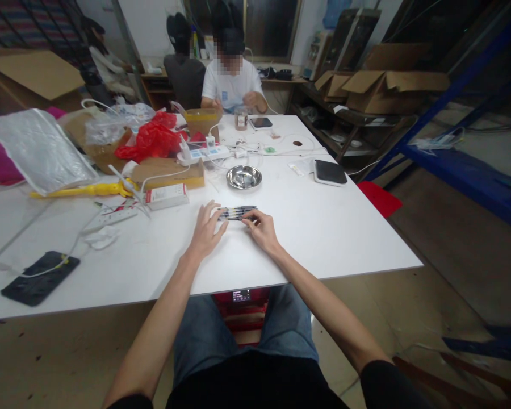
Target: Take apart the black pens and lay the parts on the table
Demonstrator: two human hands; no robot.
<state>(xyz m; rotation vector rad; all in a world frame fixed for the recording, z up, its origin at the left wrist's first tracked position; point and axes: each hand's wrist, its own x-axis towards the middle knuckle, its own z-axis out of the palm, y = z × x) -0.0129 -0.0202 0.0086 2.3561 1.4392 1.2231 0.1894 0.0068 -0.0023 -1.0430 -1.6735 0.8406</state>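
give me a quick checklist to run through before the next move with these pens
1. Pens side by side on the table: ok.
2. Right hand at the pens' right end: ok.
3. Left hand closed around the pens: not ok, its fingers are spread at their left end.
4. Metal bowl upright and apart from the pens: ok, it sits just beyond them.
5. All tips pointing the same way: cannot tell, too small and partly hidden by the fingers.
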